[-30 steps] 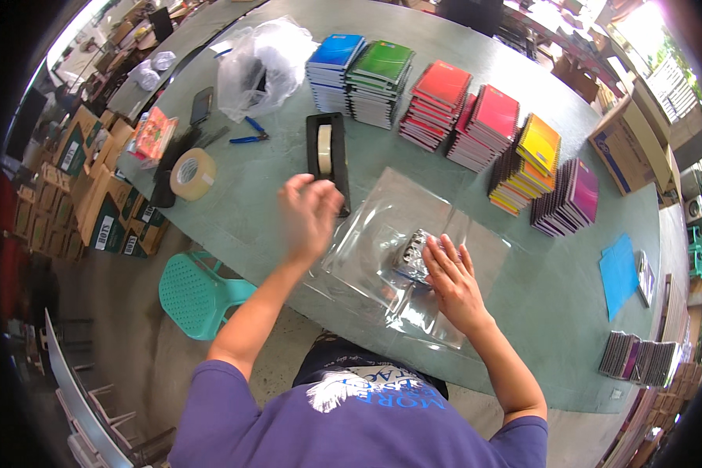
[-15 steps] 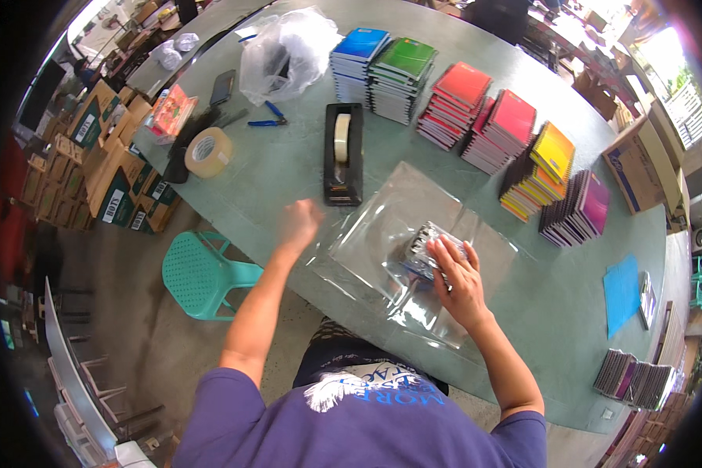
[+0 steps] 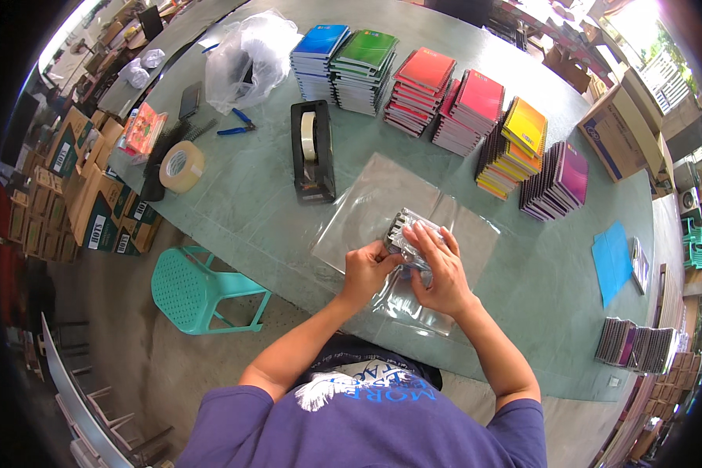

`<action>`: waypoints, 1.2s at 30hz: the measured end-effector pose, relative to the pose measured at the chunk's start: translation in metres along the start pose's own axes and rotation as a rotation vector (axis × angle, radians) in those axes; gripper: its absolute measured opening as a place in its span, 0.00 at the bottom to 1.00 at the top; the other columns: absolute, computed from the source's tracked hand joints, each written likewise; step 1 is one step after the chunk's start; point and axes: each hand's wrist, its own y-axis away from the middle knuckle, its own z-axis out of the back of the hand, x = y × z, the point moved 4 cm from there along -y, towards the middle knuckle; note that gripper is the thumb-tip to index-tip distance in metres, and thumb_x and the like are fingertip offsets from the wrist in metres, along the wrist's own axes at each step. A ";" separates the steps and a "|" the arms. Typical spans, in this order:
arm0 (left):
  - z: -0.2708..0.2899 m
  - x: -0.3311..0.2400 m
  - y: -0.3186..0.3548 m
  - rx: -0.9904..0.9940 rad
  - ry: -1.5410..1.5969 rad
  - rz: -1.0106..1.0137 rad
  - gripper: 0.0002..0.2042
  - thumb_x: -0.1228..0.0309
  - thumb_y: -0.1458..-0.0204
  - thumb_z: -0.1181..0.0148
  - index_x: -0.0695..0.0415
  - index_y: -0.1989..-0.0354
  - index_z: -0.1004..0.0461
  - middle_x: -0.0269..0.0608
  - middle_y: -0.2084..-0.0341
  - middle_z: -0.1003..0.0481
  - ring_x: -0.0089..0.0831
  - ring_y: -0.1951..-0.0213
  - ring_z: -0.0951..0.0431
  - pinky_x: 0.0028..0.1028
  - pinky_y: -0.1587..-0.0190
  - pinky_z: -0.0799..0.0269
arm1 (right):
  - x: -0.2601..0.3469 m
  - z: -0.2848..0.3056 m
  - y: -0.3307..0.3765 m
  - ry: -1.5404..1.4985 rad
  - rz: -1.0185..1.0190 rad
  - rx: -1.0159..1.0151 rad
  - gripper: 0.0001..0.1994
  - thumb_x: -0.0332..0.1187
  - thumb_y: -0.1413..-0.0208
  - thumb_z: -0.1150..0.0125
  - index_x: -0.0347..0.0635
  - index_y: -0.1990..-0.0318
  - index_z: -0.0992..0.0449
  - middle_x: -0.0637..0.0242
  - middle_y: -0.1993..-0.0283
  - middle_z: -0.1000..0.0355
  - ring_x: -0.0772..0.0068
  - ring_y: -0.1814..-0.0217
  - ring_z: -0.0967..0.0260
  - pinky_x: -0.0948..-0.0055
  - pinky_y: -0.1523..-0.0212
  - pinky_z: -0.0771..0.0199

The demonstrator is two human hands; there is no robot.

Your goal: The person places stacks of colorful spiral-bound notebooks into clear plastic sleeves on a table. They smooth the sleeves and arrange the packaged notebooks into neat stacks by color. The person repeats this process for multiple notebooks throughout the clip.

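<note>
A small packet of spiral-bound notebooks [image 3: 398, 225], wrapped in shiny clear film, sits on clear plastic sheets [image 3: 370, 191] near the table's front edge. Across its top lies my right hand [image 3: 443, 277], fingers stretched out and the thumb apart, pressing on the film. At the packet's near left side, my left hand [image 3: 366, 273] is closed in a pinch against the wrapping. What its fingertips hold is hidden. Beyond the sheets stands a black tape dispenser [image 3: 317, 189] with a roll of clear tape in it.
Stacks of blue [image 3: 320, 39], green [image 3: 366, 48], red [image 3: 425, 70], yellow [image 3: 526, 125] and purple notebooks [image 3: 564, 171] line the far side. Blue-handled pliers [image 3: 238, 123], a big tape roll [image 3: 182, 167] and a plastic bag [image 3: 269, 47] lie left. A green stool [image 3: 183, 288] stands below.
My left hand has moved right from beside the dispenser to the wrapped packet and now touches it. My right hand stays on the packet. The whole view has shifted slightly.
</note>
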 end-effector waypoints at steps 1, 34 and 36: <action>0.000 0.013 -0.002 0.017 -0.035 0.008 0.13 0.65 0.57 0.30 0.60 0.79 0.27 0.30 0.88 0.29 0.14 0.83 0.35 0.20 0.81 0.39 | 0.003 0.002 -0.002 0.001 -0.004 -0.002 0.34 0.32 0.55 0.36 0.39 0.39 0.42 0.63 0.42 0.34 0.60 0.35 0.43 0.56 0.36 0.49; -0.202 -0.123 0.107 1.143 -0.140 -1.023 0.12 0.70 0.58 0.35 0.53 0.63 0.26 0.41 0.58 0.29 0.43 0.54 0.31 0.39 0.54 0.33 | -0.160 0.307 0.422 0.736 -1.693 -0.553 0.58 0.53 0.79 0.22 0.62 0.35 0.50 0.61 0.36 0.47 0.53 0.33 0.52 0.44 0.39 0.47; -0.210 -0.122 0.105 1.122 -0.171 -1.010 0.12 0.70 0.58 0.35 0.53 0.64 0.26 0.41 0.59 0.29 0.43 0.55 0.30 0.38 0.55 0.32 | -0.164 0.357 0.421 0.670 -1.787 -0.657 0.57 0.51 0.76 0.23 0.63 0.34 0.53 0.62 0.33 0.51 0.52 0.31 0.55 0.36 0.41 0.49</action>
